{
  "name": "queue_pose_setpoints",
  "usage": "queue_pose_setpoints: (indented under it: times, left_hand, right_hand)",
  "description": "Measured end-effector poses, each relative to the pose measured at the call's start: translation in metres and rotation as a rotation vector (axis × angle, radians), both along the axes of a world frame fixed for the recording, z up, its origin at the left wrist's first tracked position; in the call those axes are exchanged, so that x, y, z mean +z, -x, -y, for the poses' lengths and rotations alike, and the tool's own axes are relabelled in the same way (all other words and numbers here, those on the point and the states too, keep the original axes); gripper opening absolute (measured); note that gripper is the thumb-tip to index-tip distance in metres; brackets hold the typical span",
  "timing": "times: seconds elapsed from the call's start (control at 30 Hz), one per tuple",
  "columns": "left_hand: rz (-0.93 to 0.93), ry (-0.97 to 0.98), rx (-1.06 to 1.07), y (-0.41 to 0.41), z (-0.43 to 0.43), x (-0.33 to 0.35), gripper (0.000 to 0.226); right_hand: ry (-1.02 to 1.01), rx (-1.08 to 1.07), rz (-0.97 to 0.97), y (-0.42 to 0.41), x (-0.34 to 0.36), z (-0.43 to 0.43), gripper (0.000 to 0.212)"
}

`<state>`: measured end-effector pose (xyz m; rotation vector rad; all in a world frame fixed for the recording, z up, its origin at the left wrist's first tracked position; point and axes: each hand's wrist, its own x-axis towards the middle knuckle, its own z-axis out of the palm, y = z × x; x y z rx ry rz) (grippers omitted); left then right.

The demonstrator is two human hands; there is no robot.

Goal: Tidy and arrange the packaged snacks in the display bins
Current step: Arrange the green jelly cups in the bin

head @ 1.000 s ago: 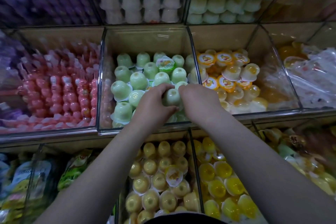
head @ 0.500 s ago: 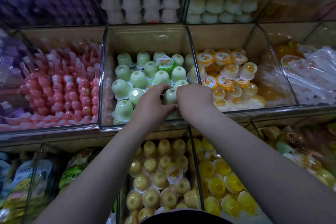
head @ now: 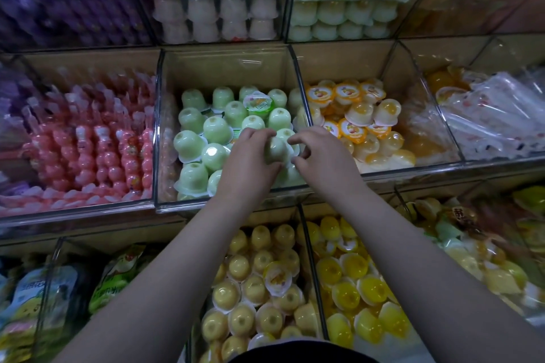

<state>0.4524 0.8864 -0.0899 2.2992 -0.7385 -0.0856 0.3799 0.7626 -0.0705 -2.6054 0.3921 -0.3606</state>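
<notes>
A green cup is gripped by left hand and right hand; its bin (mostly ordered) is judged nearly tidied.

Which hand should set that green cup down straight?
Probably left: the left hand wraps the green cup with fingers and thumb, while the right hand only pinches its rim.

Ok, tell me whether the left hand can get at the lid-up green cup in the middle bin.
Probably yes, once freed: the left hand grips another green cup together with the right hand. The lid-up cup lies atop the pile just beyond, uncovered.
</notes>
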Motion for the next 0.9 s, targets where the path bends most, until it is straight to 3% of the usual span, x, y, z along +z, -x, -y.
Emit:
queue_pose_setpoints:
  times: [0.43,0.5,0.6,0.73,0.8,0.9]
  left_hand:
    - [0.128,-0.123,0.055,0.007,-0.002,0.006,0.059]
    - [0.061,-0.006,0.009,0.008,-0.004,0.007,0.062]
    - [-0.064,0.292,-0.002,0.017,-0.004,0.017,0.049]
    - [-0.439,0.599,-0.02,0.037,-0.001,0.033,0.04]
    - [-0.548,0.683,-0.033,0.043,-0.001,0.034,0.04]
    - [-0.595,0.701,-0.066,0.051,0.001,0.033,0.048]
  right_hand:
    - [-0.318,-0.073,0.137,0.008,0.001,-0.004,0.021]
    - [-0.445,-0.091,0.185,0.011,0.003,-0.006,0.023]
    - [-0.664,-0.107,0.249,0.015,0.004,-0.009,0.031]
    - [-0.877,-0.116,0.312,0.018,0.002,-0.013,0.047]
    - [-0.946,-0.117,0.352,0.021,0.004,-0.016,0.051]
    - [-1.025,-0.099,0.402,0.031,0.007,-0.018,0.04]
